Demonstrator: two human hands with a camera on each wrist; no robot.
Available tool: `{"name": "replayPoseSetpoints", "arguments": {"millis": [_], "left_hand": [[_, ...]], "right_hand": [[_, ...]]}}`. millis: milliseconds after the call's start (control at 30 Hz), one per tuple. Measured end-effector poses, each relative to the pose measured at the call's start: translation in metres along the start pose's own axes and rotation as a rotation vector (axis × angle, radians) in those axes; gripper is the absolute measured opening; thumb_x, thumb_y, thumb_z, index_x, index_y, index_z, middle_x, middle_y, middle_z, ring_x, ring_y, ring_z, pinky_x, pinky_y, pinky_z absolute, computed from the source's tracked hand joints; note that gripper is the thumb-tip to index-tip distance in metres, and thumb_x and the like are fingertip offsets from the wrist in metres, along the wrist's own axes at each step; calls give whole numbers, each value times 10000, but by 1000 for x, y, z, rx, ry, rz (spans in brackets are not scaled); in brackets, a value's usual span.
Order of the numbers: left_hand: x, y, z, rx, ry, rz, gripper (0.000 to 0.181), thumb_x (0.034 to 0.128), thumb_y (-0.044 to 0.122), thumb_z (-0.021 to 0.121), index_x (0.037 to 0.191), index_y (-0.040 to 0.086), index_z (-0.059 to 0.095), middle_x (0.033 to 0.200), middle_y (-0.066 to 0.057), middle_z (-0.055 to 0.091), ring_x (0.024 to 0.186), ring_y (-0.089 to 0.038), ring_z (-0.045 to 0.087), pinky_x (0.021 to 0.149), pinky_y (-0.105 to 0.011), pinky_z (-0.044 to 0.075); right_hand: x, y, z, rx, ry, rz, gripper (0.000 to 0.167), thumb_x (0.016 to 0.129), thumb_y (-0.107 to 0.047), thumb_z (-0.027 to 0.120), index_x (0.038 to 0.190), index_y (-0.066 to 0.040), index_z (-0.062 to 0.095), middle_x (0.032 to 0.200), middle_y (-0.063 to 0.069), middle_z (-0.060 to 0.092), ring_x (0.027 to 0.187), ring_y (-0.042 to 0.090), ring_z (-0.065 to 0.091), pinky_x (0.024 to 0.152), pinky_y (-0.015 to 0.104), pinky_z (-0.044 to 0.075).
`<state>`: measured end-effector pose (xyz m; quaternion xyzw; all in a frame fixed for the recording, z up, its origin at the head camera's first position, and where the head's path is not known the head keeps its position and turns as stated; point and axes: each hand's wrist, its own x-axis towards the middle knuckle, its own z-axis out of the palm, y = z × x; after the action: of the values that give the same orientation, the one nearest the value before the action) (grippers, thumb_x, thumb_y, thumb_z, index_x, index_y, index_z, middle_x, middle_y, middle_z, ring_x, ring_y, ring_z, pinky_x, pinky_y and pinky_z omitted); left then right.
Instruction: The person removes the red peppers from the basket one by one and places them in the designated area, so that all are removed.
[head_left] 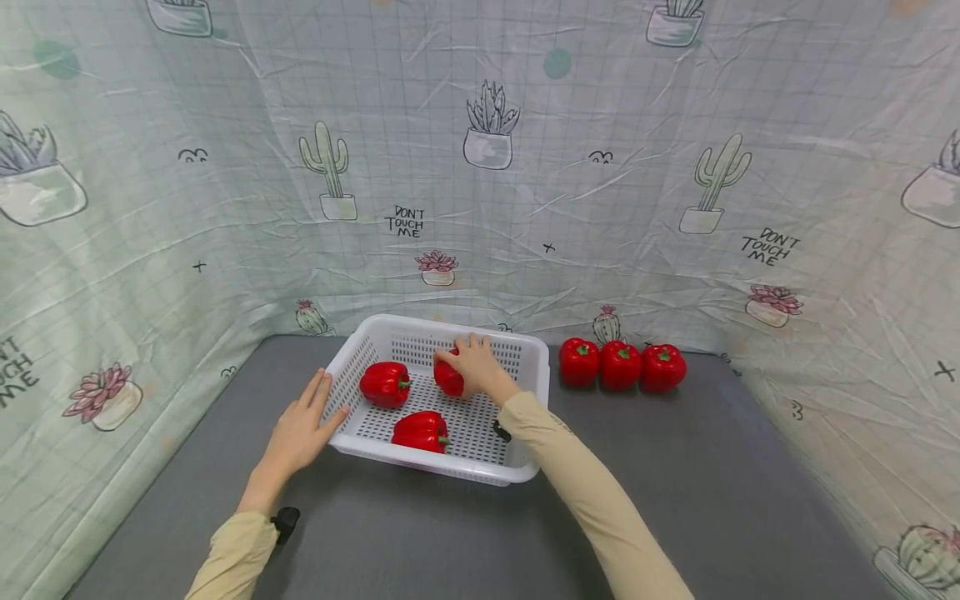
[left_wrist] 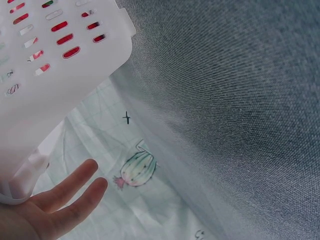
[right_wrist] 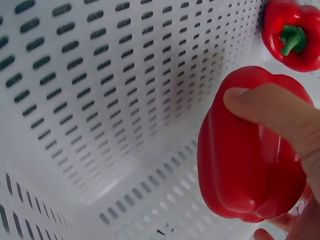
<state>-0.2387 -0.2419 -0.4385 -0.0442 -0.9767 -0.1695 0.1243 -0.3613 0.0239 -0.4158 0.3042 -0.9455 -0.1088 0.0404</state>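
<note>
A white perforated plastic basket (head_left: 465,477) stands on the grey table, with two red bell peppers (head_left: 385,384) (head_left: 420,432) lying on their sides in its left half. My right hand (head_left: 476,368) grips a third red bell pepper (right_wrist: 250,155) inside the basket, toward the back. In the right wrist view the thumb presses on its side; the other fingers are mostly hidden behind it. At the basket's left rim my left hand (head_left: 298,429) rests with its fingers straight, and two extended fingers (left_wrist: 75,207) show beside the rim in the left wrist view.
Right of the basket, three red bell peppers (head_left: 620,366) stand in a row near the table's back edge. A patterned cloth (head_left: 480,208) hangs behind and along both sides of the grey table (head_left: 420,533).
</note>
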Motion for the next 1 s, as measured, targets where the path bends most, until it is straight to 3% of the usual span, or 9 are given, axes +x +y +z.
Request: {"name": "replayPoseSetpoints", "arguments": {"millis": [233, 633, 1000], "left_hand": [[0, 0, 0, 2, 2, -1, 685, 892, 370, 460, 1391, -33, 220, 1446, -250, 197, 1155, -528, 369, 912, -622, 315], [-1, 1, 0, -4, -10, -3, 694, 898, 403, 431, 1392, -34, 214, 1445, -251, 193, 1157, -532, 357, 912, -630, 308], [1, 0, 1, -1, 0, -2, 689, 893, 371, 457, 1394, -33, 211, 1446, -251, 194, 1159, -527, 361, 920, -622, 308]], "right_hand": [[-5, -1, -12, -11, 31, -46, 811, 628, -380, 782, 1300, -322, 331, 1333, 6, 387, 1171, 293, 355, 912, 476, 335], [-12, -4, -31, -8, 136, -138, 815, 613, -386, 783, 1286, -292, 331, 1300, 2, 410, 1125, 319, 423, 934, 500, 336], [-24, -6, -58, 10, 151, -182, 881, 600, -368, 791, 1327, -341, 293, 1328, 25, 363, 1116, 325, 441, 950, 519, 325]]}}
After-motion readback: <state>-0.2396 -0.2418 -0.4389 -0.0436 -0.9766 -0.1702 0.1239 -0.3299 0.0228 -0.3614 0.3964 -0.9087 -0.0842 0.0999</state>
